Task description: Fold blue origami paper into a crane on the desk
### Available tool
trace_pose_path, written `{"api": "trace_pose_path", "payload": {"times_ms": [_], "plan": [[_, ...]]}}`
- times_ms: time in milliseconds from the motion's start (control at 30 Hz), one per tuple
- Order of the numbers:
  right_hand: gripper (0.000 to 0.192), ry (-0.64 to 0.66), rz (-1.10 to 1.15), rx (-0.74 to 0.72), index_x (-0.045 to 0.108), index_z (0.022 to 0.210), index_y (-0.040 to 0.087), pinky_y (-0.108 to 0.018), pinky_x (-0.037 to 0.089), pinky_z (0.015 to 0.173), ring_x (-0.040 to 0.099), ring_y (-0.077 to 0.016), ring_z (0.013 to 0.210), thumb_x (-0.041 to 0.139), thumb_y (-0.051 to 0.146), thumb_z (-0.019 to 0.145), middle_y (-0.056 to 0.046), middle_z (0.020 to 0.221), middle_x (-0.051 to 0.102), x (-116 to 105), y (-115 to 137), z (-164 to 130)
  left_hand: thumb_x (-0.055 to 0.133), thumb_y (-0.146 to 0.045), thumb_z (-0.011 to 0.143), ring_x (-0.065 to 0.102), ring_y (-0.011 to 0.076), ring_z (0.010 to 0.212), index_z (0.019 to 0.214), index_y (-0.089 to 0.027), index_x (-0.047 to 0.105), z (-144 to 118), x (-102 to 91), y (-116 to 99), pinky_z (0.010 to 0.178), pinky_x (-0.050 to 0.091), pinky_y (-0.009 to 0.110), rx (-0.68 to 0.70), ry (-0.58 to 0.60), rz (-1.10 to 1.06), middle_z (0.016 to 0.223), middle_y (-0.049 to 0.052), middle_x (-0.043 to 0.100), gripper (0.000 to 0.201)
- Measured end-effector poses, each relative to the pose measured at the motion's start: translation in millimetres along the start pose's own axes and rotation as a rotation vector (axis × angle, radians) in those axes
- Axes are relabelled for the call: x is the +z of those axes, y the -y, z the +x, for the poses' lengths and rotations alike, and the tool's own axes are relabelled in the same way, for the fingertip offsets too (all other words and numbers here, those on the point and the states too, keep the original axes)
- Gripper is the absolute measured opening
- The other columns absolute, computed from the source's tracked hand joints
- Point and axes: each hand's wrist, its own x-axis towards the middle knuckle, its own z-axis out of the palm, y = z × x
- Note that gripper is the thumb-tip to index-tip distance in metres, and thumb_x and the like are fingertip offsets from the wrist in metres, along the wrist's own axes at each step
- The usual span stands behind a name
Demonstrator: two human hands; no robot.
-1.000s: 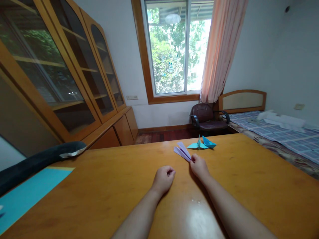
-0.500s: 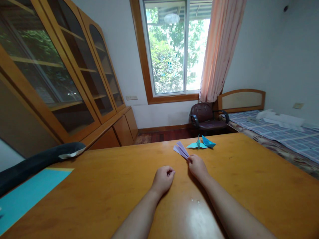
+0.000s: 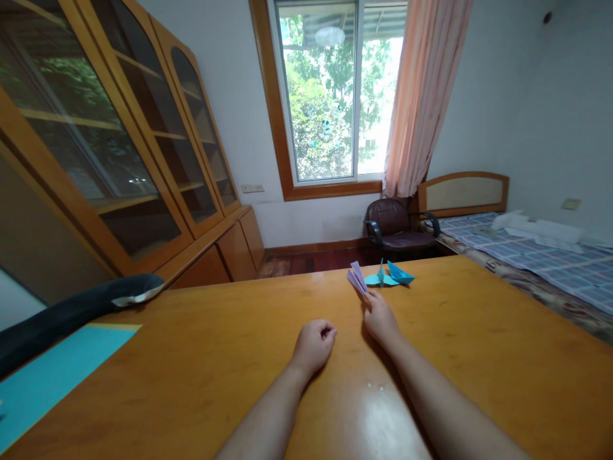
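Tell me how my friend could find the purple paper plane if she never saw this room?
Look at the big wooden table in front of the window. Near its far edge the person's right hand pinches the tail of a purple paper plane, its nose pointing away. Right beside it lie folded paper shapes, but those are turquoise, and no hand touches them.

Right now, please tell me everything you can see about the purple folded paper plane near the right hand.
The purple paper plane is a slim dart shape folded from pale lilac paper, with layered wings and sharp creases. The right hand pinches one end of it with the fingertips, so it points up and away, toward the far edge of the wooden table. It stands just left of a turquoise folded paper figure; whether they touch is unclear. The left hand is apart from it.
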Motion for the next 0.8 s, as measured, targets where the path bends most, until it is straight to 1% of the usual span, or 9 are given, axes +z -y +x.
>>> {"api": "trace_pose_path", "payload": {"times_ms": [67,133,267,367,533,633,800], "plan": [[0.048,-0.02,-0.009,0.021,0.061,0.122,0.016,-0.026,0.041,0.098,0.057,-0.0202,0.111,0.042,0.006,0.079,-0.011,0.129,0.056,1.9,-3.2,0.8,0.053,-0.025,0.078,0.055,0.0142,0.063,0.068,-0.015,0.066,-0.3,-0.4,-0.6,0.06,0.037,0.025,0.005,0.004,0.004,0.066,0.003,0.064,0.019],[0.051,-0.01,-0.028,0.05,0.058,0.126,0.014,-0.028,0.039,0.102,0.054,-0.0216,0.117,0.042,0.006,0.079,-0.013,0.133,0.053,3.2,-5.2,0.9,0.052,-0.024,0.078,0.055,0.0142,0.063,0.068,-0.016,0.066,-0.6,-1.0,-1.4,0.06,0.037,0.025,0.01,0.004,0.005,0.066,0.003,0.064,0.019],[0.057,0.046,-0.074,0.098,0.052,0.133,0.013,-0.03,0.035,0.107,0.047,-0.0232,0.127,0.044,0.006,0.076,-0.013,0.142,0.046,5.1,-5.7,-0.5,0.052,-0.024,0.079,0.055,0.0144,0.064,0.069,-0.016,0.066,-0.6,-1.7,-2.4,0.061,0.037,0.025,0.008,0.003,0.003,0.067,0.003,0.065,0.019],[0.059,0.093,-0.113,0.107,0.05,0.134,0.011,-0.034,0.031,0.11,0.042,-0.0246,0.131,0.046,0.008,0.075,-0.015,0.144,0.043,5.5,-4.3,-1.7,0.053,-0.025,0.079,0.055,0.0143,0.064,0.069,-0.016,0.066,-0.5,-1.7,-2.1,0.061,0.037,0.025,0.004,0.006,0.005,0.067,0.002,0.065,0.019],[0.056,0.153,-0.164,0.107,0.051,0.132,0.009,-0.037,0.029,0.111,0.041,-0.0264,0.132,0.048,0.012,0.076,-0.017,0.142,0.045,2.9,0.2,-2.4,0.052,-0.025,0.079,0.054,0.0143,0.064,0.069,-0.016,0.066,-1.1,-1.2,-0.5,0.061,0.037,0.025,0.014,0.009,0.02,0.067,0.003,0.064,0.02],[0.055,0.169,-0.188,0.122,0.051,0.132,0.008,-0.038,0.03,0.11,0.043,-0.0281,0.13,0.048,0.014,0.077,-0.018,0.142,0.046,0.6,3.4,-2.6,0.052,-0.025,0.08,0.054,0.0145,0.064,0.069,-0.016,0.066,-1.1,-0.7,0.8,0.061,0.037,0.025,0.018,0.01,0.021,0.068,0.003,0.064,0.02],[0.056,0.193,-0.229,0.157,0.048,0.133,0.006,-0.044,0.028,0.11,0.043,-0.0313,0.13,0.047,0.017,0.078,-0.02,0.143,0.044,-0.1,6.4,-3.0,0.053,-0.025,0.079,0.055,0.0146,0.064,0.07,-0.015,0.067,-0.6,-0.8,0.8,0.062,0.037,0.025,0.014,0.009,0.02,0.068,0.003,0.065,0.019]]}}
